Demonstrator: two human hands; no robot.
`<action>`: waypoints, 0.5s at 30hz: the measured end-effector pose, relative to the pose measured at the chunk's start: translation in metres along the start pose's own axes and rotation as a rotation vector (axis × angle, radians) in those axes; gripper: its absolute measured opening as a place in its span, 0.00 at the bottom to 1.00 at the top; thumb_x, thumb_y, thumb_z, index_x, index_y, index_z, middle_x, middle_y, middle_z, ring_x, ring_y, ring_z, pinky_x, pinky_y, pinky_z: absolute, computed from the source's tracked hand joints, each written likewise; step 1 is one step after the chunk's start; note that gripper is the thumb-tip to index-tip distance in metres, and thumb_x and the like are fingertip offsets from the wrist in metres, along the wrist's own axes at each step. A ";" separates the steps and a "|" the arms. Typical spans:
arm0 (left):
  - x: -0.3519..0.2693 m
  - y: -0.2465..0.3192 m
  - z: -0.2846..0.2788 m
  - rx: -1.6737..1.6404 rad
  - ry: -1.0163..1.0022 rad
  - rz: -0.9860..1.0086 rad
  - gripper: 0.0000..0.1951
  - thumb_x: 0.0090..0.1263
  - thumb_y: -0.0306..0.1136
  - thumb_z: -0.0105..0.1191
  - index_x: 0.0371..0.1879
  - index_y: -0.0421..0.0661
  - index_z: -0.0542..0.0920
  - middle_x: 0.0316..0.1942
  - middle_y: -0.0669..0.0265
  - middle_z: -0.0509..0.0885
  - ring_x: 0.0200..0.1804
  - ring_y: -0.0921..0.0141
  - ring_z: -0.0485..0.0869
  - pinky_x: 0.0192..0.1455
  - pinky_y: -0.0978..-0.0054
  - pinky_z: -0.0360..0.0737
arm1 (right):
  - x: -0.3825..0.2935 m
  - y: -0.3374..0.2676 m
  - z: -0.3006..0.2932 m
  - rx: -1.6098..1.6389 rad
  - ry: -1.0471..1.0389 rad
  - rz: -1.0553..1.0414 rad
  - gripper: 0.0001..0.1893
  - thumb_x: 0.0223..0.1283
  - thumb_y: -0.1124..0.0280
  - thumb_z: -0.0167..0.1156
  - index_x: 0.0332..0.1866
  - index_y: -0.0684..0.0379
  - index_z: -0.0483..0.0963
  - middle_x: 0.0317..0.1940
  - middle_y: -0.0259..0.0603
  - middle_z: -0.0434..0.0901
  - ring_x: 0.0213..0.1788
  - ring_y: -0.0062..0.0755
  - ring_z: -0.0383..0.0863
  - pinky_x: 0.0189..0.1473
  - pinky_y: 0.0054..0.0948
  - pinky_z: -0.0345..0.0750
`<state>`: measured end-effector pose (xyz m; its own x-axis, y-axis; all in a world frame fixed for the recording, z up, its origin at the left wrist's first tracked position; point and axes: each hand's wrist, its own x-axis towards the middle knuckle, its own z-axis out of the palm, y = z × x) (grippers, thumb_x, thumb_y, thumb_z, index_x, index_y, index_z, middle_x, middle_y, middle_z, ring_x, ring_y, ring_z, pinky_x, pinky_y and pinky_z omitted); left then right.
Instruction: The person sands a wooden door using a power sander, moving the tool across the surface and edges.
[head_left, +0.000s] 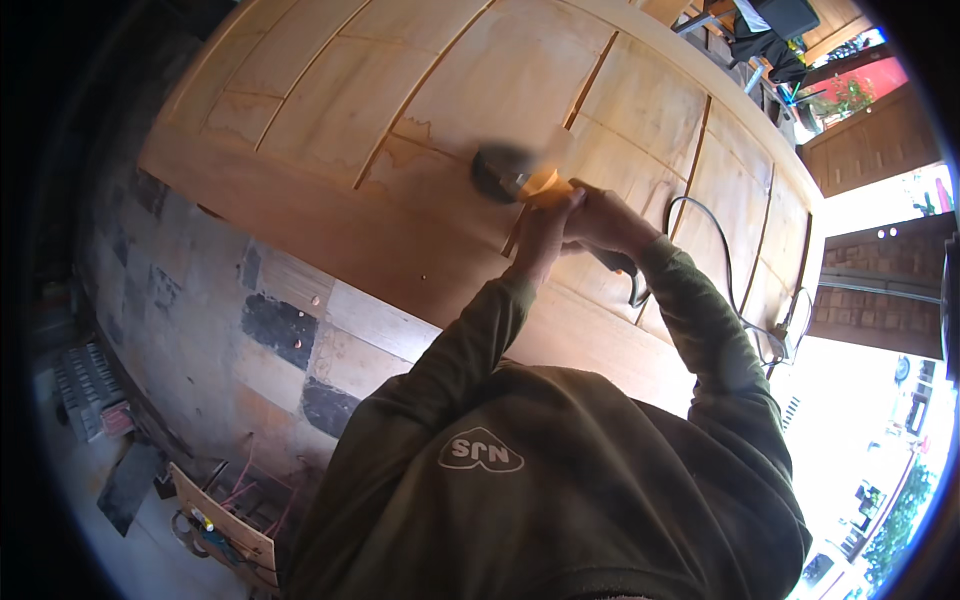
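Both my hands grip an angle grinder (546, 186) with an orange body and a dark handle end. My left hand (541, 232) wraps the near side of the body, and my right hand (609, 219) holds it from the right, partly hiding it. The grinder's round dark disc (499, 171), blurred, is over a large panelled wooden door (480, 90) lying flat before me. Whether the disc touches the wood I cannot tell. Brownish stains mark the panels near it.
A black power cord (709, 212) loops over the door's right part to a plug connection (780, 330). Patchwork tiled floor (277, 330) lies at the left. Lower left stands a wooden board (225, 525) beside pink metal rods. A chair (784, 19) is at the upper right.
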<state>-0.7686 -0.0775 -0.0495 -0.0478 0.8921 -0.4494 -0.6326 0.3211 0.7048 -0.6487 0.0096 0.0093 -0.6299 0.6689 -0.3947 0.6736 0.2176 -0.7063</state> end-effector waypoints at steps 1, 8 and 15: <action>-0.006 -0.005 0.000 0.005 0.037 0.001 0.31 0.82 0.54 0.64 0.73 0.45 0.76 0.63 0.60 0.86 0.61 0.62 0.92 0.61 0.49 0.95 | 0.000 -0.001 0.001 -0.064 -0.004 -0.018 0.29 0.59 0.54 0.77 0.60 0.60 0.80 0.42 0.50 0.93 0.44 0.44 0.95 0.49 0.40 0.89; 0.007 0.014 0.003 0.020 -0.058 0.004 0.32 0.82 0.56 0.63 0.74 0.47 0.76 0.65 0.60 0.85 0.64 0.63 0.91 0.65 0.50 0.94 | 0.007 0.003 -0.012 0.100 0.012 0.004 0.30 0.58 0.53 0.78 0.60 0.60 0.80 0.45 0.50 0.93 0.46 0.42 0.94 0.50 0.40 0.89; 0.005 -0.007 -0.004 -0.001 0.021 0.023 0.33 0.81 0.58 0.63 0.73 0.46 0.77 0.64 0.60 0.87 0.61 0.64 0.92 0.64 0.51 0.94 | 0.006 -0.004 -0.004 -0.076 -0.024 0.005 0.30 0.58 0.51 0.79 0.59 0.59 0.80 0.46 0.54 0.93 0.49 0.50 0.95 0.51 0.42 0.89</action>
<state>-0.7674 -0.0765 -0.0589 -0.0787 0.8924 -0.4444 -0.6323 0.3000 0.7143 -0.6538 0.0158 0.0119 -0.6348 0.6531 -0.4129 0.7037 0.2680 -0.6580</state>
